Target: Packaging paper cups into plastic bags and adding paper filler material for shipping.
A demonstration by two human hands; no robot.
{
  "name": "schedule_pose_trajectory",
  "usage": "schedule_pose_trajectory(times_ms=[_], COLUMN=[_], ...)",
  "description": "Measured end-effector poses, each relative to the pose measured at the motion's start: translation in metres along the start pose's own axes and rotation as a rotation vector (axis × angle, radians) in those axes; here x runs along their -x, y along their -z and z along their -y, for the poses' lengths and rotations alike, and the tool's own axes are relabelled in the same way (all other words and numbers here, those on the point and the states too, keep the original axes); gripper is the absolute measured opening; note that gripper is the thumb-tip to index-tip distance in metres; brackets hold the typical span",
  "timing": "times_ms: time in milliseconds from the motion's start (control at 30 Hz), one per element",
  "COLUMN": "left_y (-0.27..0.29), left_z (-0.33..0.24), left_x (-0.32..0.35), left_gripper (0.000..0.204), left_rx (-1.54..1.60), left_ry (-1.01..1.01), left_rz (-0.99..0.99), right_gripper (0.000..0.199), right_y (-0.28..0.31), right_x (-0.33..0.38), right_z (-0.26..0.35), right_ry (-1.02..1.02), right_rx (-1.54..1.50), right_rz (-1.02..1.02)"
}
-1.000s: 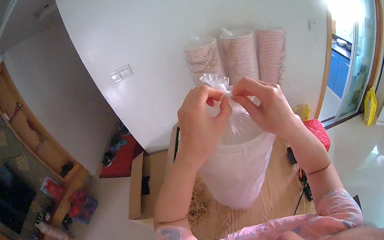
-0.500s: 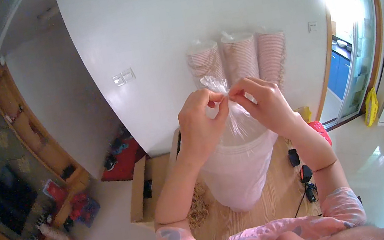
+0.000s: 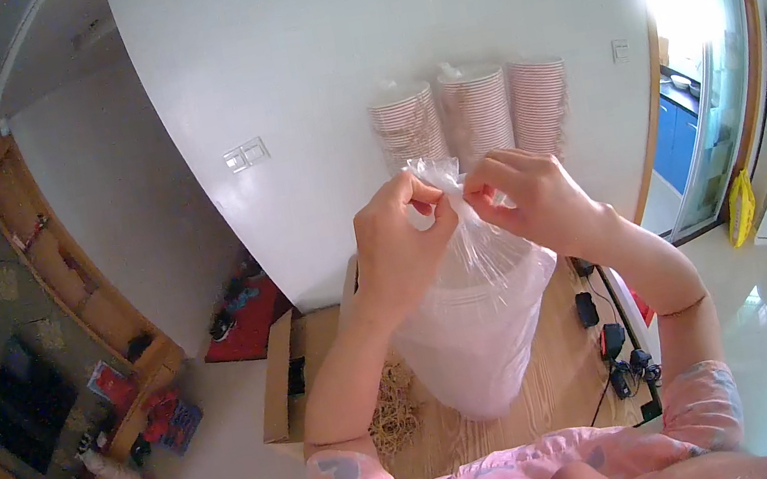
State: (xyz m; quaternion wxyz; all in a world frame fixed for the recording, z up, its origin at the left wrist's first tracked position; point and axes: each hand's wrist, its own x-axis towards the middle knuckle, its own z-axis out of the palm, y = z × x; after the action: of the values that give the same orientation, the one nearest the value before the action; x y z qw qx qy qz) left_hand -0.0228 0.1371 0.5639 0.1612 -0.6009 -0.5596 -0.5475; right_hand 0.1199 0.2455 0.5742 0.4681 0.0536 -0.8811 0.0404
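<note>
A clear plastic bag [image 3: 469, 357] stands on the wooden table in front of me, with white round-rimmed containers inside. Its top is gathered into a narrow, twisted neck, and the loose end flares out above my fingers. My left hand [image 3: 401, 242] is closed in a pinch at the left side of the neck. From the right, my right hand [image 3: 540, 203] pinches at the same spot, thumb and forefinger together. Whether a thin band lies between the fingertips is too small to tell. A heap of tan rubber bands [image 3: 394, 410] lies beside my left forearm.
Three bagged stacks of striped paper bowls, the left stack [image 3: 406, 124], middle stack [image 3: 478, 112] and right stack [image 3: 541, 106], stand against the wall. An open cardboard box [image 3: 279, 389] is at the table's left. Black adapters and cables [image 3: 617, 363] lie along the right edge.
My right hand has shifted slightly right, widening the gap between my fingertips. The bag's loose end sits lower and more bunched. My right elbow has swung outward, showing more of the cables.
</note>
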Motion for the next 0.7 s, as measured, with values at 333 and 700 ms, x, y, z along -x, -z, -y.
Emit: schedule_pose_trajectory(times_ms=[333, 700], left_y=[0.003, 0.001], left_z=[-0.008, -0.012], left_x=[-0.003, -0.012], left_gripper=[0.009, 0.011], left_rx=[0.051, -0.232], left_ry=[0.046, -0.057], left_rz=[0.022, 0.058], right_gripper=[0.013, 0.016], right_y=[0.004, 0.004], right_x=[-0.003, -0.011], right_z=[-0.002, -0.004], right_ry=[0.011, 0.192], right_rx=[-0.028, 0.16], right_rz=[-0.018, 0.087])
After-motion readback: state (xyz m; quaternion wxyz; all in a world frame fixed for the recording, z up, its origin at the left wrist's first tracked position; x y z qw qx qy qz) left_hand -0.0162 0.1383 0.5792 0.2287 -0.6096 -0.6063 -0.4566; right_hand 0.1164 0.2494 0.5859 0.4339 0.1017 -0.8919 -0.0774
